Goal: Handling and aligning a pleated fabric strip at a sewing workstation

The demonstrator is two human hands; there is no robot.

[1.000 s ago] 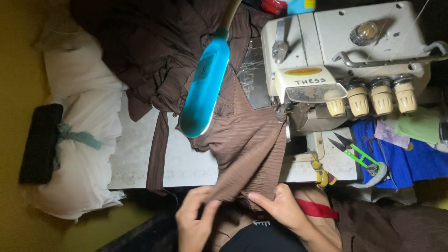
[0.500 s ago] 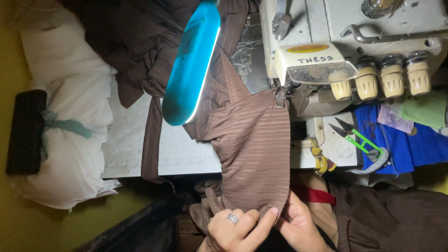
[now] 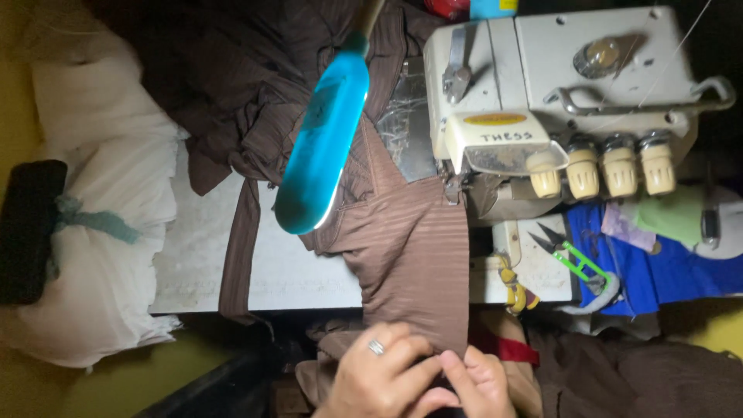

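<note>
At far left a black case point(image 3: 29, 231) lies against a white sack point(image 3: 101, 232) tied with a teal strip point(image 3: 97, 220). Right of the sack stands a grey table point(image 3: 286, 271). Dark brown cloth point(image 3: 232, 85) is heaped at its far side, and one strip hangs over the near edge. A turquoise lamp point(image 3: 321, 147) hangs tilted above the table. Beneath it, striped brown fabric point(image 3: 410, 255) runs from under the head of the sewing machine point(image 3: 565, 93) down over the table edge to the hands. The left hand point(image 3: 379, 375), a ring on one finger, is closed over the fabric's lower edge. The right hand point(image 3: 480, 383), touching the left, pinches the same edge between thumb and fingers. Right of the fabric, green snips point(image 3: 576, 255) lie on the machine base, with blue cloth point(image 3: 658, 271) beyond them.
</note>
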